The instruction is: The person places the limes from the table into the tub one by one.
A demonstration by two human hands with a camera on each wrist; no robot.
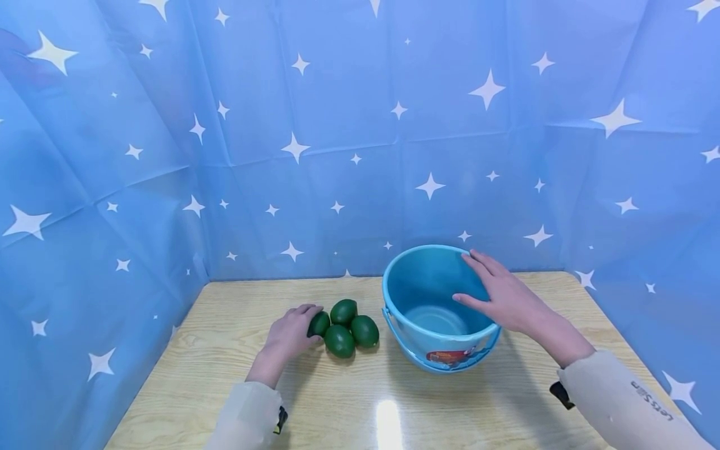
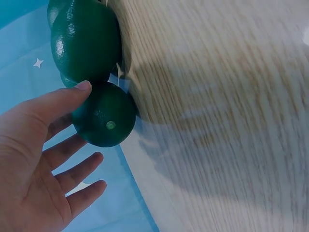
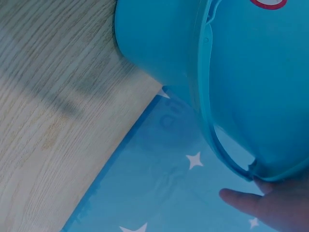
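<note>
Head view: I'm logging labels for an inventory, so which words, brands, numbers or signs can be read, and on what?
"Let's S…" on the right sleeve; the last letters are blurred.
Red label on the bucket: print too small and blurred to read.

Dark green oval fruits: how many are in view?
4: the leftmost fruit at the person's left hand; the back fruit; the front fruit; the rightmost fruit, toward the light-blue plastic bucket, which may hide others.
</note>
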